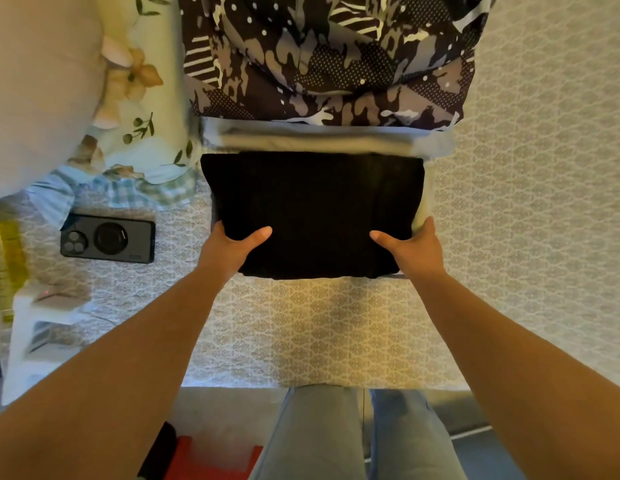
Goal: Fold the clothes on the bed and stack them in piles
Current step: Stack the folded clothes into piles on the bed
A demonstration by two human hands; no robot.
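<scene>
Black folded garment (312, 209): lying on the bed (526, 168), atop a pale folded pile (319, 142).
Left hand (232, 245): pinching its near-left corner.
Right hand (410, 247): pinching its near-right corner.
Tip: keeping edges squared while setting down.

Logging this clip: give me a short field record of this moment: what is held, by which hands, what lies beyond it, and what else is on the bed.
held item: folded black garment
left hand: grips the garment's near left corner, thumb on top
right hand: grips the near right corner, thumb on top
beyond it: folded pale garment, then camouflage-print garment
surface: bed cover with a pale lattice pattern
left side: black phone lying camera side up, floral pillow
stage: black garment folded; whether it rests on a pile cannot be told
</scene>
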